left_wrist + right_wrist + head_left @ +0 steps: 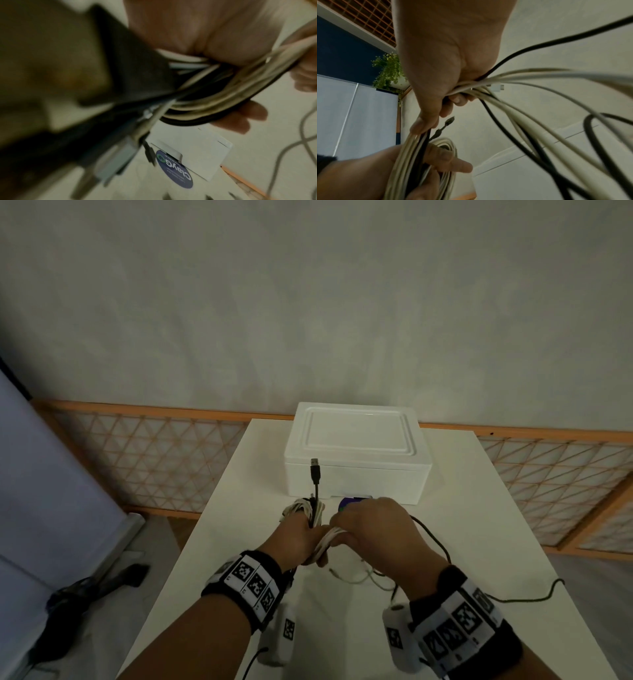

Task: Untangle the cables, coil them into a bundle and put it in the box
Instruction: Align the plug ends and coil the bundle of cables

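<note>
Both hands hold a coil of white and black cables [322, 539] above the white table [479, 508], in front of the closed white box [356, 453]. My left hand [298, 535] grips the coil [412, 159], and a black USB plug [315, 469] sticks up from it. My right hand [370, 529] grips the other side of the cable bundle [471, 86], fingers curled round it. In the left wrist view the coiled strands [214, 97] run under my palm. Loose black cable [527, 597] and thin white cable [359, 577] trail on the table by my right wrist.
A blue round sticker [173, 170] shows on the box front. A wooden lattice fence [147, 460] runs behind the table. A pale panel [51, 491] and dark gear [85, 587] lie on the floor at left. A green plant [388, 70] appears in the right wrist view.
</note>
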Tool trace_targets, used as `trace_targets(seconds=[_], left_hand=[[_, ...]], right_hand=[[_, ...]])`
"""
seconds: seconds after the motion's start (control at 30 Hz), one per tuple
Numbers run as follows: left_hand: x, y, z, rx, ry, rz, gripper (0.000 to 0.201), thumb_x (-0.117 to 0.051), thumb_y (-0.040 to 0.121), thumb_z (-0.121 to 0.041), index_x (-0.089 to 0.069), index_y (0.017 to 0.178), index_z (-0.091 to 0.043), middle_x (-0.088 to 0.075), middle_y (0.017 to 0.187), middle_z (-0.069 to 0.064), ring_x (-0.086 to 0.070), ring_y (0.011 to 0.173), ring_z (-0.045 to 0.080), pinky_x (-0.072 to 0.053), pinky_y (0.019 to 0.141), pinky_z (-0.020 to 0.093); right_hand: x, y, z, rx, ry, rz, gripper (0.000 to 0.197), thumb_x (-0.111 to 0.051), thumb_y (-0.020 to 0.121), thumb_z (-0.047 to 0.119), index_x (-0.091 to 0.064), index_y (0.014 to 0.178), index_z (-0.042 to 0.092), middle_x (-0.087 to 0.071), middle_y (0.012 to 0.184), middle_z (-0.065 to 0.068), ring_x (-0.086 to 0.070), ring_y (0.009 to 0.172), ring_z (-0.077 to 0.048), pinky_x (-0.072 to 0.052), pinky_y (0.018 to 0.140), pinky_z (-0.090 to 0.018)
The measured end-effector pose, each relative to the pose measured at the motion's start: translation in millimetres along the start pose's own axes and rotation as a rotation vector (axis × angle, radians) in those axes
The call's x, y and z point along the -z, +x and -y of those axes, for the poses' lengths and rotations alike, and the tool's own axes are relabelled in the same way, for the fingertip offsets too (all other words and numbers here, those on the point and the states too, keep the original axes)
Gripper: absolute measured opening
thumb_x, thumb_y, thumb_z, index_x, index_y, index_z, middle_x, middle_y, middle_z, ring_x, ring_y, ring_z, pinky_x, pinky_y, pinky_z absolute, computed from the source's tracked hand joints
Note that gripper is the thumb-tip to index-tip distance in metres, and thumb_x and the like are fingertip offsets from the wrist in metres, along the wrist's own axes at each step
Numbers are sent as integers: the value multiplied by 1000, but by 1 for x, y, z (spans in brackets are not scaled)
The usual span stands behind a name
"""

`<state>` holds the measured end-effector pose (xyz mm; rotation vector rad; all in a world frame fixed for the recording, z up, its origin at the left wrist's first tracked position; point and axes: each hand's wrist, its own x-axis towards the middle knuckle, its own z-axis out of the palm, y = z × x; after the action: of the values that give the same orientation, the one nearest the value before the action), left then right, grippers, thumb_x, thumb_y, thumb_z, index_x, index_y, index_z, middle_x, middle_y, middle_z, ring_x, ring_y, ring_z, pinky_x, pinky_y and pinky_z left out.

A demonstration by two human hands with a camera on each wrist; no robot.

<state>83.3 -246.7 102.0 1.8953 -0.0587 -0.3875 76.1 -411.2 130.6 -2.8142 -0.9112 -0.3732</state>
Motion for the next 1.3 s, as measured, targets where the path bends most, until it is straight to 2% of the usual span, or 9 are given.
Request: trace_targets(seconds=[0.23,0.33,0.4,0.53,0.67,0.9,1.03,1.13,1.3], left_hand=[[-12,-9,7,68,-388,116,63,-47,81,-58,-60,93,2,-56,47,12,-54,44,24,-50,91,41],[-15,-15,14,7,-528,232,92,-53,61,-84,-61,103,-2,-58,51,8,-54,46,20,-49,79,39],[-12,-18,11,-29,-469,275,73,-78,59,-58,-58,103,-3,-56,53,3,-51,46,17,-45,59,29],[-4,-11,5,-18,-165,74,18,-65,82,-1,-48,82,-6,-44,49,1,-39,41,16,-34,46,24],[19,2,15,11,-27,-178,22,-68,80,-7,-47,76,-12,-47,49,-3,-41,39,13,-34,43,23],[50,15,35,125,397,-295,27,-67,69,-13,-40,68,-14,-43,63,6,-47,55,19,-45,50,37],[54,18,39,120,427,-378,33,-64,72,-9,-33,61,-14,-35,56,2,-38,46,17,-31,44,23],[73,13,44,149,442,-470,35,-64,75,-6,-35,56,-12,-37,52,2,-38,44,17,-27,42,21],[102,8,61,234,504,-482,31,-66,76,-16,-37,64,-11,-41,56,5,-42,48,20,-34,41,23]], right_hand=[[24,12,-2,-103,416,-38,15,-64,78,36,-73,89,31,-68,85,10,-62,76,-6,-49,68,-25],[27,20,-5,-203,536,34,10,-71,71,21,-72,79,28,-67,77,10,-62,72,-6,-51,70,-31],[23,22,-11,-255,587,18,9,-72,68,24,-70,73,32,-66,72,14,-62,72,-4,-52,69,-31],[2,19,-16,-240,461,-41,19,-67,68,40,-68,85,32,-65,75,15,-60,70,-5,-49,64,-28],[-27,-3,-27,-310,172,9,30,-63,76,23,-54,104,26,-65,94,5,-64,82,-23,-45,67,-30],[-46,-42,-44,-659,8,402,19,-47,84,33,-57,99,37,-60,102,10,-56,105,-16,-29,101,-44],[-33,-40,-59,-693,-36,556,57,-57,78,42,-34,128,58,-43,133,11,-44,122,-21,-15,105,-65],[-27,-62,-84,-743,-28,739,95,-67,73,24,-8,138,59,-22,151,0,-35,130,-30,-24,103,-63],[-18,-78,-117,-733,172,692,48,-66,76,14,-56,114,42,-25,153,1,-31,137,-20,-29,110,-34]])
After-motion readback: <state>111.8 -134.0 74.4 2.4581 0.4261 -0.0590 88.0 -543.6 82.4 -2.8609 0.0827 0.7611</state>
